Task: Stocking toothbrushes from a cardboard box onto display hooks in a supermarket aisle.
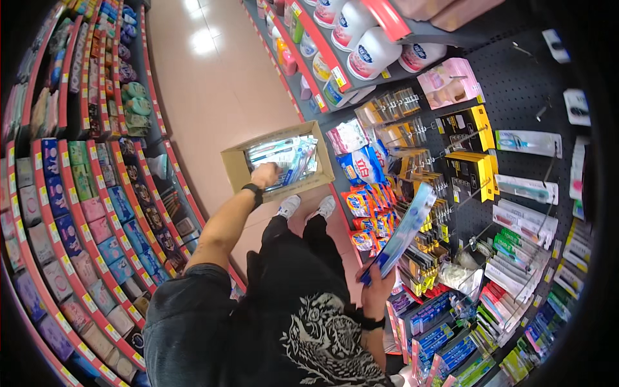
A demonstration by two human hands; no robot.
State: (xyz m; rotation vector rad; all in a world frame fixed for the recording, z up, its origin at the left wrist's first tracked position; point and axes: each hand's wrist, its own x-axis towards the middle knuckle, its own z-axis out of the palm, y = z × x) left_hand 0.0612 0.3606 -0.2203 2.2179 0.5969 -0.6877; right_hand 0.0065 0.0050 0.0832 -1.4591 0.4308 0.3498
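Observation:
My left hand (265,175) reaches down into an open cardboard box (231,167) in front of my feet. Its fingers point in among several packaged toothbrushes (301,162); whether they grip one is hidden. Off to the right, my right hand (378,290) holds a long, clear-and-blue toothbrush package (404,230) by its lower end. That package is tilted, its far end up beside the hanging goods. I cannot tell if it is a single pack or a small stack.
A pegboard (512,96) on the right carries hooks with blister packs (527,188). Detergent bags (362,164) sit on a low shelf beside the box. White jugs (375,53) stand on a shelf above. Left shelves (101,251) hold packaged goods; tiled floor (217,92) runs between.

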